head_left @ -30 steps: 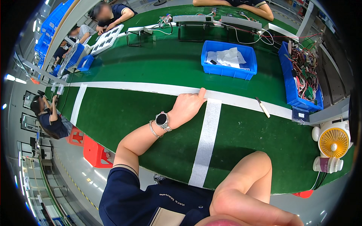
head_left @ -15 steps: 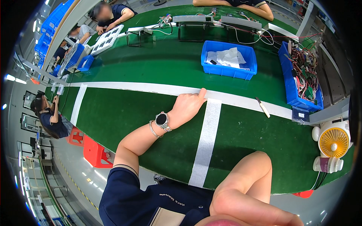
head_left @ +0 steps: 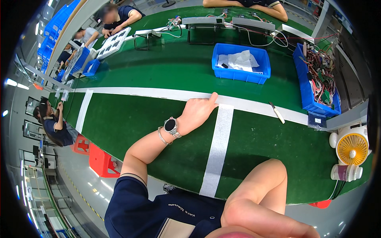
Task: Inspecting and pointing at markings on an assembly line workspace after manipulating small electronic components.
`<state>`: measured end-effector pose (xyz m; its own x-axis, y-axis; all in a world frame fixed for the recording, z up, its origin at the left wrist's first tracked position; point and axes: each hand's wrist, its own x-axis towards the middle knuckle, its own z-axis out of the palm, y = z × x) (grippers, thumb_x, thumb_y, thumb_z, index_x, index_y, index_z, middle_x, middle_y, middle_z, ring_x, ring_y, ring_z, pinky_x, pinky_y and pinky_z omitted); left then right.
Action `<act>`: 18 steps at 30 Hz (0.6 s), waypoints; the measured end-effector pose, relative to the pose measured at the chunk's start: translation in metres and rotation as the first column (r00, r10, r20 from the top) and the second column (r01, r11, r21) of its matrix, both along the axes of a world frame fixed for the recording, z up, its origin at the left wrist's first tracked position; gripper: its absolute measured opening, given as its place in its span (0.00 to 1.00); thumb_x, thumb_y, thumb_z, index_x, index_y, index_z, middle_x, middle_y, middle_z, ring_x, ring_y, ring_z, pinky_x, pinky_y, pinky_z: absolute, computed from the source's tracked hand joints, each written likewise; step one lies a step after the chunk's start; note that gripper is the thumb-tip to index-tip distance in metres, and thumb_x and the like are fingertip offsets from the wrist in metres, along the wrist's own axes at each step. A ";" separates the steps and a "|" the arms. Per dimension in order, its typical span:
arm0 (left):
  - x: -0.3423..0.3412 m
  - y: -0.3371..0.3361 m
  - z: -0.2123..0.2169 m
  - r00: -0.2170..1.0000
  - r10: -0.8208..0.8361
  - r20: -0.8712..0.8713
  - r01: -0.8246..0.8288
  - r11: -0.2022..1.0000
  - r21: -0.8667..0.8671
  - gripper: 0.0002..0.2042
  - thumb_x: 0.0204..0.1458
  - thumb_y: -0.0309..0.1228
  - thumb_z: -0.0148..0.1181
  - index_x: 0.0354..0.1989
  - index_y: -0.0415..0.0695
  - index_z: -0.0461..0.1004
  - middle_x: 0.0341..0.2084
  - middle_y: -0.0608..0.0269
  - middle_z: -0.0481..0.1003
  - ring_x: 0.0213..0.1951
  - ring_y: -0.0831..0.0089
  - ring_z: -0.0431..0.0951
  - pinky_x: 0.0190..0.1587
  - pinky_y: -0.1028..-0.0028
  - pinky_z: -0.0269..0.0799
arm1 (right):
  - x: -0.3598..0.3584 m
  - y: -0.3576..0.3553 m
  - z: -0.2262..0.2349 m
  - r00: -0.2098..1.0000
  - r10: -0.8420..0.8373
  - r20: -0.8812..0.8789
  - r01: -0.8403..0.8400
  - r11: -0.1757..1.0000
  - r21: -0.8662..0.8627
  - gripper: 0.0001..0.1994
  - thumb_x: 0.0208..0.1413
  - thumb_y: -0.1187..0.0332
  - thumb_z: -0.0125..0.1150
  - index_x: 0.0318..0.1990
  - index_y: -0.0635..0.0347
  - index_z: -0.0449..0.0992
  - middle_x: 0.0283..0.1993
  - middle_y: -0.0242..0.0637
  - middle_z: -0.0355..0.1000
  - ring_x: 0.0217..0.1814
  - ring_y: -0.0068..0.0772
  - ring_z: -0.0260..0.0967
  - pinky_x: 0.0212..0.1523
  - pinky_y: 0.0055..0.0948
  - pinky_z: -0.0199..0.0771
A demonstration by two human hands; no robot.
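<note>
My left hand (head_left: 198,113), with a watch (head_left: 170,125) and a bangle (head_left: 162,136) on its wrist, rests on the bench at the long white strip (head_left: 158,92). One finger stretches out over the strip; the other fingers are mostly hidden beneath the hand, and I see nothing held. My right elbow is bent over the near edge of the bench. The right hand (head_left: 264,220) is folded back close to me at the lower edge, its fingers not clearly visible. A small knife with a white handle (head_left: 279,115) lies across the strip, to the right of my left hand.
On the green bench stand a blue bin (head_left: 242,74) of white bags and another blue bin (head_left: 323,107) of wires. A yellow-and-white fan (head_left: 352,148) and a bottle (head_left: 346,173) are at right. Wired devices (head_left: 254,23) and co-workers are farther off.
My hands stay in the same place. The view shifts very slightly. At far left, co-workers have moved a little.
</note>
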<state>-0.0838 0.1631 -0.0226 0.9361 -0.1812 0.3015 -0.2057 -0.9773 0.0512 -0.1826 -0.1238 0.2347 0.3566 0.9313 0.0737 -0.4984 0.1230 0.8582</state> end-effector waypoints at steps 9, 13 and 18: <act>0.002 0.002 0.001 0.999 0.007 -0.032 -0.008 1.000 -0.017 0.15 0.62 0.40 0.62 0.48 0.46 0.67 0.14 0.61 0.73 0.18 0.58 0.77 0.18 0.63 0.67 | -0.014 0.004 0.019 0.984 -0.123 -0.129 0.116 0.991 -0.062 0.14 0.75 0.55 0.44 0.45 0.47 0.76 0.25 0.41 0.72 0.27 0.36 0.70 0.35 0.32 0.72; 0.001 0.002 -0.001 1.000 0.000 -0.016 0.000 0.999 -0.034 0.15 0.62 0.39 0.61 0.49 0.45 0.67 0.15 0.60 0.74 0.19 0.58 0.78 0.19 0.63 0.68 | -0.006 0.000 0.012 0.996 -0.045 -0.073 0.043 0.998 -0.037 0.14 0.75 0.55 0.44 0.46 0.48 0.76 0.25 0.41 0.72 0.27 0.36 0.70 0.34 0.32 0.72; 0.001 0.002 -0.001 1.000 0.008 -0.020 -0.008 0.999 -0.038 0.15 0.62 0.38 0.62 0.50 0.45 0.68 0.16 0.59 0.75 0.20 0.58 0.79 0.20 0.62 0.69 | -0.010 0.000 0.021 0.985 -0.076 -0.155 0.058 0.991 -0.120 0.14 0.74 0.56 0.45 0.42 0.48 0.77 0.25 0.42 0.72 0.26 0.37 0.70 0.33 0.32 0.72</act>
<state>-0.0831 0.1649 -0.0237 0.9433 -0.1624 0.2896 -0.1965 -0.9761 0.0927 -0.1926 -0.1240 0.2552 0.4169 0.9040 -0.0951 -0.3439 0.2537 0.9041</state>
